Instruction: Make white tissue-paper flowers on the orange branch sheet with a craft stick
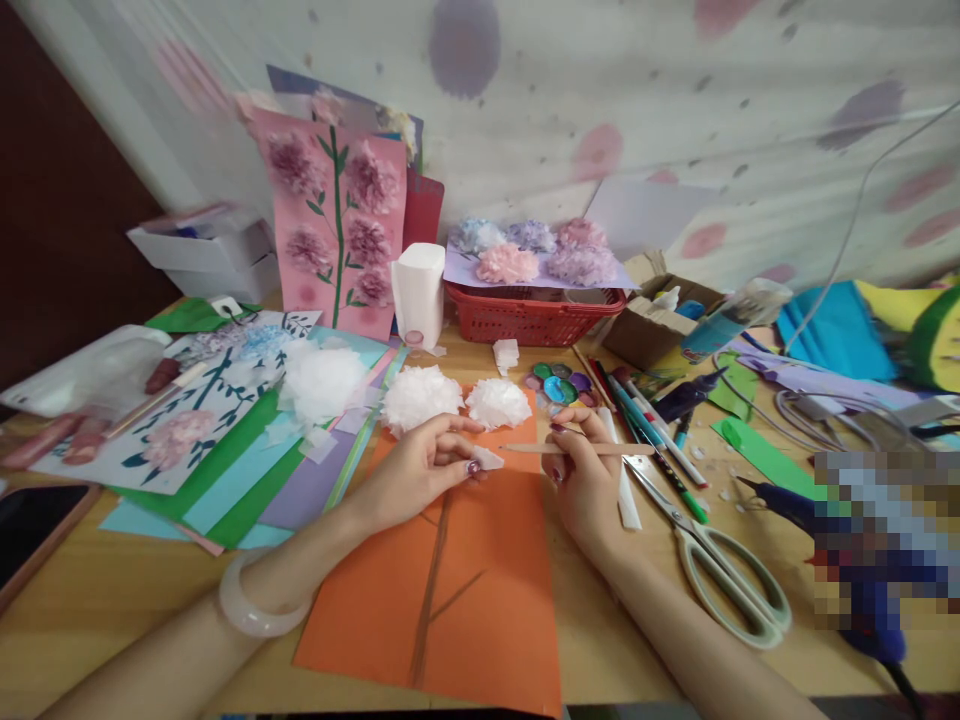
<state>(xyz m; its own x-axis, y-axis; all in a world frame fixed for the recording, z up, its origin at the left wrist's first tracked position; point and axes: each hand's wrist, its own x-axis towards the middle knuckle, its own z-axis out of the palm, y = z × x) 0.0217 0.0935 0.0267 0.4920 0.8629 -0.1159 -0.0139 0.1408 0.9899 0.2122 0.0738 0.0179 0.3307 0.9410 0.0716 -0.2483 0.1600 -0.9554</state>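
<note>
My left hand (431,465) rests on an orange paper sheet (480,580) and pinches a small white piece of tissue (487,459) between thumb and fingers. My right hand (581,470) grips a thin wooden stick (577,449) that points left, its tip close to the tissue piece. A brown branch is drawn on the orange sheet. Two white tissue flowers (420,397) (498,402) lie at the sheet's far edge, just beyond my hands. A pale bangle (251,605) circles my left wrist.
Scissors (720,560) and several pens (652,430) lie right of my right hand, with a paint palette (559,385) beyond. A red basket (532,310) of tissue flowers, a pink flower card (337,220) and stacked coloured papers (247,470) fill the back and left. A glue gun (787,505) lies at right.
</note>
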